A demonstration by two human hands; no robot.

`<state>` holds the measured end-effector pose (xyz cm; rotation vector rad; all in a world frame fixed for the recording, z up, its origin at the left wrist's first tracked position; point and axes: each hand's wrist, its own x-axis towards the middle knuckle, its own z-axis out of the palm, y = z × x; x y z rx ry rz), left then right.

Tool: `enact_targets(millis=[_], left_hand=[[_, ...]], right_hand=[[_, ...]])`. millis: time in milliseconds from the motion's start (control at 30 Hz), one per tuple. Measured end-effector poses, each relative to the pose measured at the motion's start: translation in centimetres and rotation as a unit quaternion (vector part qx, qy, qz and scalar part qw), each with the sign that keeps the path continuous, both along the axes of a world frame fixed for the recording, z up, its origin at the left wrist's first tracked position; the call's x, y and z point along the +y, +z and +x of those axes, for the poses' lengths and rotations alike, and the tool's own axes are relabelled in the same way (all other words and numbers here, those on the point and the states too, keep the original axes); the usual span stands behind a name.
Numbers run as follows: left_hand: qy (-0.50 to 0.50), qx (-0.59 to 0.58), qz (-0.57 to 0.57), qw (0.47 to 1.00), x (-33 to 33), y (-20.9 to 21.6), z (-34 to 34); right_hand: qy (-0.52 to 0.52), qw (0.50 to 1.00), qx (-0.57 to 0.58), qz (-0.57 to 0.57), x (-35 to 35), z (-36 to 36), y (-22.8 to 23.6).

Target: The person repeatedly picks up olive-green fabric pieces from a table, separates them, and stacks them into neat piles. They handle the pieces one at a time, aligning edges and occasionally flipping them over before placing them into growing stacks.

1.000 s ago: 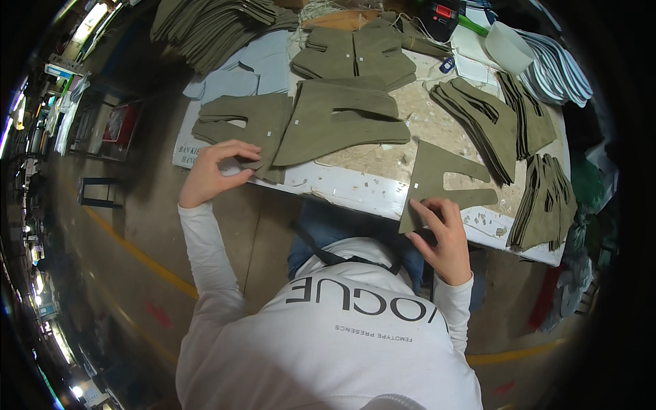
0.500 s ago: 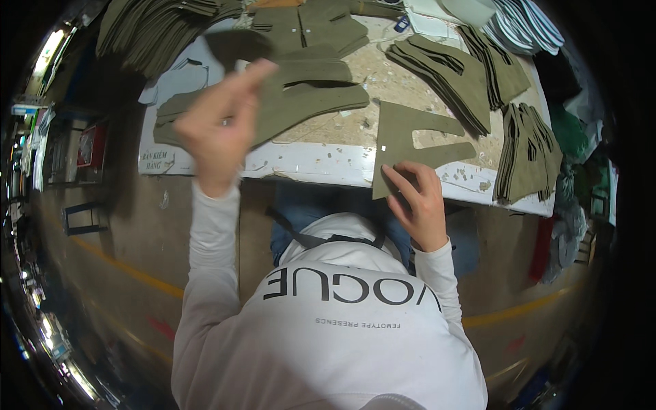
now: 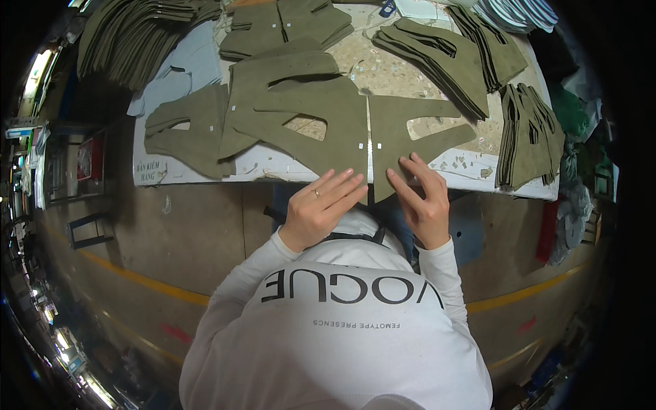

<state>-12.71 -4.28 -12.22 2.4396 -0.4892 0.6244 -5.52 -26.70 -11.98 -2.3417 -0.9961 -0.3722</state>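
Two olive-green cut fabric pieces lie side by side at the table's near edge, each with a cut-out and a small white sticker. The left fabric piece (image 3: 342, 123) and the right fabric piece (image 3: 394, 116) almost meet along their straight edges and seem to mirror each other. My left hand (image 3: 321, 208), a ring on one finger, has its fingers stretched out at the lower end of the left piece. Spread fingers of my right hand (image 3: 425, 198) rest on the lower part of the right piece. Neither hand grips anything.
Further olive pieces (image 3: 188, 133) overlap on the left. Stacks of olive pieces stand at the back left (image 3: 137, 37), back middle (image 3: 287, 27) and right (image 3: 437, 65), with another stack (image 3: 529, 137) at the right edge. Pale blue fabric (image 3: 171, 89) lies at left. Scraps dot the table (image 3: 376, 58).
My left hand, raised and blurred over the left of the table before, has come down to the near edge. A fabric piece now lies left of the right-hand one. My right hand has barely moved.
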Motion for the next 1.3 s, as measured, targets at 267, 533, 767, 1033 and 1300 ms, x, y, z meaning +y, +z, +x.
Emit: enact_targets(millis=[267,533,767,1033,1300], left_hand=[[-0.028,0.032,0.004,0.999,-0.3,2.1,0.9],[0.127,0.076,-0.012,0.989,12.5,9.9,7.2],[0.336,0.218,0.121,0.908,22.7,6.7,19.0],[0.361,0.032,0.058,0.930,22.6,2.1,18.6],[0.259,0.081,-0.267,0.925,21.4,2.0,20.1]], right_hand=[[0.021,0.999,0.025,-0.001,0.7,-0.2,1.8],[0.068,0.985,0.151,0.052,0.4,7.8,8.3],[-0.012,0.991,0.004,0.131,12.4,22.5,6.5],[-0.121,0.992,0.028,0.033,17.8,25.3,0.4],[-0.139,0.990,-0.012,0.017,17.4,24.2,0.9]])
